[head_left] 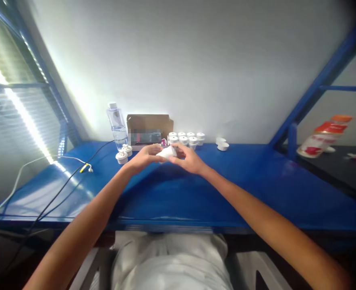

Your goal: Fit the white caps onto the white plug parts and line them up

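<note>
Left hand [144,157] and right hand [187,158] both grip 1 small white part [166,152] above the blue table [256,181].

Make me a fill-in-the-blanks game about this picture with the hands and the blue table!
1. Both hands, left hand and right hand, hold a small ____ part between them.
2. The table is painted ____.
3. The water bottle stands to the ____ of the cardboard box.
4. Two cables lie on the table's ____ side.

Missing words: white; blue; left; left
</note>
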Demonstrator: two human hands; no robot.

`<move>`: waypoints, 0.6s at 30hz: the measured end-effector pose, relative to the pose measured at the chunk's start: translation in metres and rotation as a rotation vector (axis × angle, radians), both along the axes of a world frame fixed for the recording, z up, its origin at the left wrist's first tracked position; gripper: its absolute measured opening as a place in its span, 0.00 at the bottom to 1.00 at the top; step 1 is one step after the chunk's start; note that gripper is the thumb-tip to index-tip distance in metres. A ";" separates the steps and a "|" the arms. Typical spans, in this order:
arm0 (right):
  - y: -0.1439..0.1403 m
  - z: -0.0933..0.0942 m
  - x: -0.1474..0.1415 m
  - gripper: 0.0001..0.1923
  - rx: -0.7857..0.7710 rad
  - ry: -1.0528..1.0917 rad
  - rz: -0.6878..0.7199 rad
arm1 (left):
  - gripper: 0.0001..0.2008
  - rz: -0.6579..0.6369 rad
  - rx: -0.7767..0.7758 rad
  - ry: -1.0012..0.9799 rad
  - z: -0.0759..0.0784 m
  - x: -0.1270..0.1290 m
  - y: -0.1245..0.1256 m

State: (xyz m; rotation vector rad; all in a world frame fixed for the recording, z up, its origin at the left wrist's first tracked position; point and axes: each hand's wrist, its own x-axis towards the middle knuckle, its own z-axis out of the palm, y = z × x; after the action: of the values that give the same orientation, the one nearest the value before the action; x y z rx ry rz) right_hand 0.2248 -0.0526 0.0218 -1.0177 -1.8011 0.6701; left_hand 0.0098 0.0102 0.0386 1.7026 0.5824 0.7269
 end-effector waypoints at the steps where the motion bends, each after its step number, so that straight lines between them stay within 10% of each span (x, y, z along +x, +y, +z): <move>1: -0.001 0.002 0.001 0.24 0.037 -0.018 -0.016 | 0.17 -0.009 -0.038 -0.008 0.000 0.000 0.000; 7: -0.001 0.007 0.003 0.23 0.326 -0.127 -0.085 | 0.23 -0.009 -0.184 0.048 -0.001 0.001 0.000; 13: 0.004 -0.004 -0.001 0.17 -0.088 0.072 -0.066 | 0.21 -0.034 -0.006 0.009 0.005 0.000 -0.006; 18: 0.000 0.000 -0.003 0.23 0.152 0.033 -0.037 | 0.25 0.058 -0.120 0.054 0.000 0.003 -0.003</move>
State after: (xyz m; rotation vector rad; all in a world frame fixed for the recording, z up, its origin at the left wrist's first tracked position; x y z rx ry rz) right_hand 0.2219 -0.0525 0.0218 -0.9309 -1.7711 0.5164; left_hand 0.0124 0.0070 0.0387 1.6039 0.7019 0.6753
